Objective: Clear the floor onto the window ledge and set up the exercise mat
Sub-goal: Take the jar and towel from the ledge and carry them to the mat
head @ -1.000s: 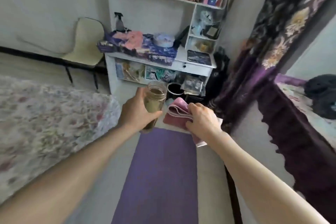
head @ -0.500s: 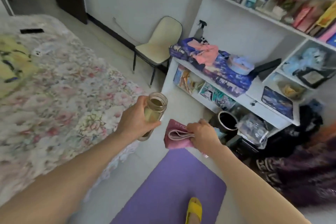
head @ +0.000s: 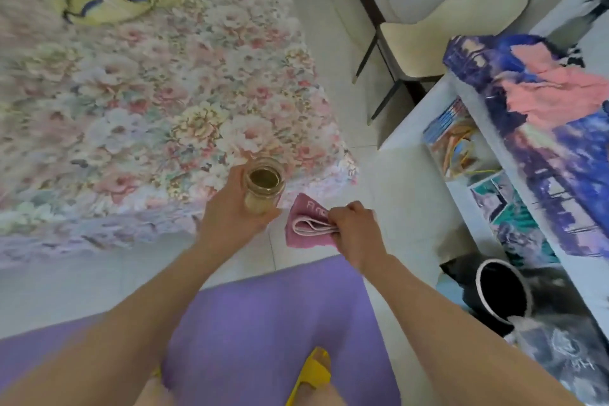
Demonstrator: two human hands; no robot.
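A single head-worn wide-angle view looks steeply down from standing height, facing the bed point(head: 138, 102) corner, with the purple mat point(head: 263, 323) underfoot and the shelf point(head: 494, 148) at right

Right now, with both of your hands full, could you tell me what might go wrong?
The glass jar in the left hand looks lidless and holds yellowish liquid; tilting it could spill onto the purple mat or the floral bedspread. The right hand only pinches the folded pink towel, which could unfold or drop.

Purple mat point(head: 270, 313); pink towel point(head: 308, 227); floral bedspread point(head: 148, 102); yellow slipper point(head: 313, 376).
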